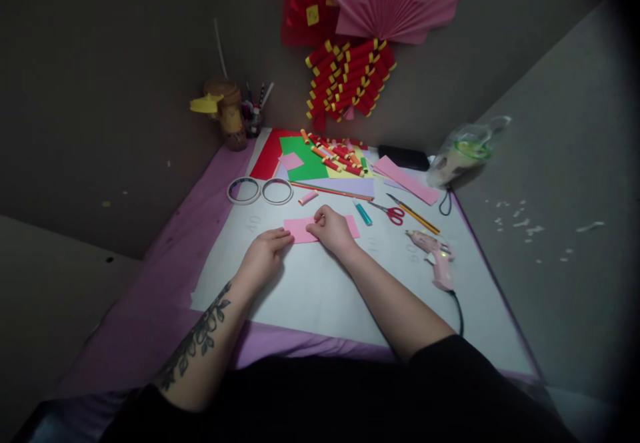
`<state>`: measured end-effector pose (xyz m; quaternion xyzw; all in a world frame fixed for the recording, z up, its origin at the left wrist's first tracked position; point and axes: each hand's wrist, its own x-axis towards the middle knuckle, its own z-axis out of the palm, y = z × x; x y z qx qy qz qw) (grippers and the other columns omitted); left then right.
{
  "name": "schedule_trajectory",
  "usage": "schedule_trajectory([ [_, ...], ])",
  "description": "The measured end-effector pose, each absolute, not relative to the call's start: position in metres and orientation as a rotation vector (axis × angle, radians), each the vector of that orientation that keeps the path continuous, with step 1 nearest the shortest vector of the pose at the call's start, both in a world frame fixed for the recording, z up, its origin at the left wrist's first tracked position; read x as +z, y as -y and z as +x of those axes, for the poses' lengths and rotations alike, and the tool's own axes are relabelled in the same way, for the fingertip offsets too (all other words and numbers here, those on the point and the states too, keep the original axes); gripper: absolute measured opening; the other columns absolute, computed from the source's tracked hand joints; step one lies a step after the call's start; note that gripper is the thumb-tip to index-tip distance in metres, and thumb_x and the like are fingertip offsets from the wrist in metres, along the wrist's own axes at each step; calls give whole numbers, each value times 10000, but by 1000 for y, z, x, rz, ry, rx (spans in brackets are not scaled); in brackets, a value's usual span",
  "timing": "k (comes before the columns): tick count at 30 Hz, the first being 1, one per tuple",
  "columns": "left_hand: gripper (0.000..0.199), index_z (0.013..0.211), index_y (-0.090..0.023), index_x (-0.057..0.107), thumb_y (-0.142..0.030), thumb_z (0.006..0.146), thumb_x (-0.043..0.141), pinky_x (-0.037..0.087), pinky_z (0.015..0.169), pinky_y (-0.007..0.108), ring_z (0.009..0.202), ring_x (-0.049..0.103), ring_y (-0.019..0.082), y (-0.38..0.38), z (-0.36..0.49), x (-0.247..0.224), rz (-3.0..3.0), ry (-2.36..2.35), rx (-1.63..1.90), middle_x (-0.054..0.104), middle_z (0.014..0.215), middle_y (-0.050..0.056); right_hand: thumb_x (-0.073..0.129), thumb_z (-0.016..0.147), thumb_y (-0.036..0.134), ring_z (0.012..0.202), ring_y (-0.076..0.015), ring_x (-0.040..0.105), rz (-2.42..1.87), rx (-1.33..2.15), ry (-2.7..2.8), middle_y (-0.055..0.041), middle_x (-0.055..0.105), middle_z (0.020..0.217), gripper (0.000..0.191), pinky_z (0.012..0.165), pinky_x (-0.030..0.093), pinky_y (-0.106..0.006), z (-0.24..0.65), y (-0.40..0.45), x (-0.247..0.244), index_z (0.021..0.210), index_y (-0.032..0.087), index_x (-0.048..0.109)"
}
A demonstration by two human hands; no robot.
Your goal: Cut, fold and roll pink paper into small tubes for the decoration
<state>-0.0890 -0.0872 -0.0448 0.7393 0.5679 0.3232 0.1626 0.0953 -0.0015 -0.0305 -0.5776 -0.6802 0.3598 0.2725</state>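
A pink paper strip (300,231) lies crosswise on the white sheet in front of me. My left hand (263,255) rests at its left end, fingers stretched out flat and the tips touching the paper. Over the middle of the strip is my right hand (334,231), its fingers curled and thumb close to the index finger; whatever is pinched there, if anything, is too small to make out. Just beyond the strip lies a small pink paper roll (309,197). To the right are a teal tube-like item (363,214) and red-handled scissors (395,215).
Two tape rolls (243,191) lie at the left. Coloured paper (305,163) and several red and orange rolls (340,156) are at the back. A yellow pencil (420,219), a pink glue gun (440,266) with its cord, and a bagged cup (457,156) stand rightward.
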Motion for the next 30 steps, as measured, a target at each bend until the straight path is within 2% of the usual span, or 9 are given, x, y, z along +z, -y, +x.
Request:
schedule_trajectory([
  [8, 467, 1026, -229, 723, 8, 758, 423, 491, 990, 413, 1108, 616, 212, 87, -89, -47, 2107, -1618, 944, 700, 1122, 54, 655, 627, 280, 563, -138, 533, -1550, 966, 1848, 75, 527, 567, 201, 547, 367, -238, 95, 2, -29, 713, 229, 481],
  [13, 440, 1031, -203, 724, -6, 771, 428, 491, 987, 423, 1106, 616, 224, 87, -88, -47, 2120, -1628, 926, 699, 1122, 74, 655, 630, 270, 558, -133, 525, -1547, 969, 1850, 75, 529, 567, 198, 546, 367, -235, 95, 2, -29, 713, 226, 481],
  [21, 531, 1008, -230, 735, 58, 700, 414, 475, 1007, 419, 1133, 598, 217, 87, -90, -51, 2142, -1653, 860, 680, 1159, 57, 652, 638, 270, 560, -127, 522, -1533, 959, 1854, 77, 526, 561, 189, 549, 363, -232, 96, 0, -34, 718, 227, 486],
  [30, 487, 1009, -234, 736, 30, 742, 425, 480, 1003, 425, 1121, 604, 220, 87, -90, -51, 2150, -1646, 873, 682, 1151, 61, 655, 639, 287, 562, -128, 518, -1530, 972, 1844, 77, 522, 564, 199, 547, 367, -230, 96, 2, -32, 718, 229, 482],
])
